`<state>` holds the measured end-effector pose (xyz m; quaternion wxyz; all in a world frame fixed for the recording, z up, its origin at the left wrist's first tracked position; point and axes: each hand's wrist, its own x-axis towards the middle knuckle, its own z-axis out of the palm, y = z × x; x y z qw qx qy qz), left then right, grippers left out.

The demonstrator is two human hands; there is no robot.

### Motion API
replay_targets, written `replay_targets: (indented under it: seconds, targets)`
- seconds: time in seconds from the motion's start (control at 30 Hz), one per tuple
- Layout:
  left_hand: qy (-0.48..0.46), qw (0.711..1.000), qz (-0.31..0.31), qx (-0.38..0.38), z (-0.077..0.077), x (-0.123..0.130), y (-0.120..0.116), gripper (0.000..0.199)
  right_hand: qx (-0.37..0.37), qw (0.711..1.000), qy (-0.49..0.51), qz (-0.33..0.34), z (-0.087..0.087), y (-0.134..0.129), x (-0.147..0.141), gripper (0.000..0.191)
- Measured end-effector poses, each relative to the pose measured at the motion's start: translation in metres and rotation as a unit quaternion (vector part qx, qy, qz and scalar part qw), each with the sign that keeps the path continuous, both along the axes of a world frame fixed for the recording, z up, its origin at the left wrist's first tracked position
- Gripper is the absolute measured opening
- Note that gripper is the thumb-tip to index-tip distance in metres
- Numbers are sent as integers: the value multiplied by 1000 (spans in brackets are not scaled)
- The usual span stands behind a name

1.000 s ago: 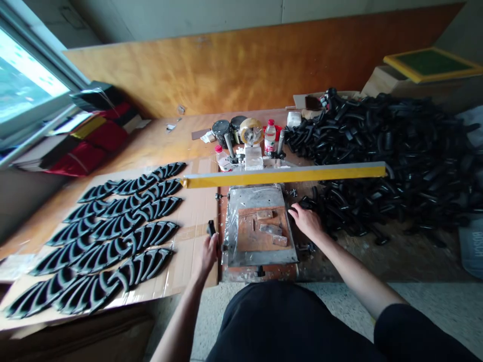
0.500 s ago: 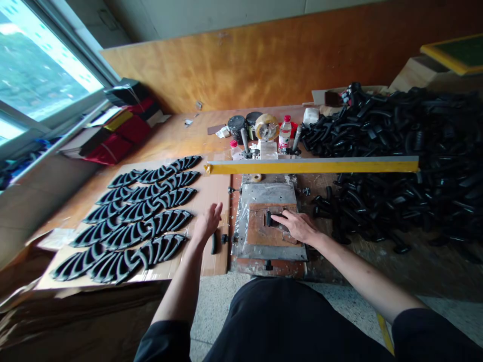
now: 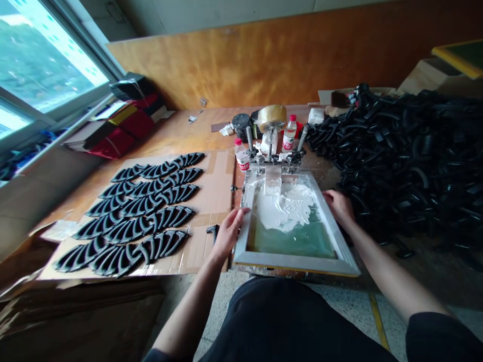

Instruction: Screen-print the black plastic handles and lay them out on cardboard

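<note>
Two hands [image 3: 230,234] [image 3: 338,207] on screen frame [image 3: 298,264]; black parts heap [image 3: 400,151] beside.

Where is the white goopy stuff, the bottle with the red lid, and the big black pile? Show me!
White paste [image 3: 287,206], head view, on the thick middle of the blob.
Bottle with the red cap [image 3: 289,134], head view, on the middle of its body.
Black pile [image 3: 407,151], head view, on the middle of the heap.

White ink [image 3: 287,206] streaks the green mesh [image 3: 294,244] of the pale grey screen frame [image 3: 294,262], with rows of black, fan-ribbed parts [image 3: 151,221] on brown cardboard [image 3: 215,181] to its left and a glossy black heap [image 3: 407,151] to its right.
</note>
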<state>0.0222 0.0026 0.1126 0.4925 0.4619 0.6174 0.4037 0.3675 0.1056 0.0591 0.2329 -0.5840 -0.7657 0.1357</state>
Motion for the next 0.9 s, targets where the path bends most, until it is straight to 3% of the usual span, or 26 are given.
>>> replay_targets:
  seconds: [0.07, 0.1, 0.17, 0.23, 0.3, 0.4, 0.5, 0.6, 0.7, 0.8, 0.9]
  targets:
    - [24, 999, -9, -47, -34, -1, -9, 55, 28, 999, 12, -40, 13, 16, -9, 35]
    - [39, 997, -11, -59, -49, 0, -11, 59, 45, 998, 15, -30, 19, 22, -23, 39]
    - [80, 994, -7, -69, -70, 2, -10, 60, 73, 997, 6, 36, 30, 32, -64, 60]
    - [113, 991, -6, -71, -81, 4, -7, 59, 58, 992, -35, 103, 36, 37, -105, 59]
    - [127, 989, -5, -72, -85, 4, -4, 57, 2, 987, -91, 133, 36, 33, -131, 35]
    - [132, 988, 1, -73, -87, 3, -3, 54, -20, 972, -144, 187, 27, 10, -134, 6]
    - [131, 988, 8, -76, -90, 3, -4, 53, 21, 938, -149, 314, 22, -18, -108, 17]
    - [131, 988, 10, -76, -91, 3, -4, 52, 6, 907, -129, 401, 28, -29, -87, 27]
    - [137, 988, 11, -72, -91, 2, -4, 52, -17, 925, -102, 364, 34, -22, -89, 22]
    - [140, 988, 3, -70, -90, 1, -4, 53, 26, 950, -85, 300, 26, -24, -99, 23]
    - [133, 989, -3, -71, -88, 1, -4, 54, 53, 941, -78, 326, 11, -41, -98, 32]
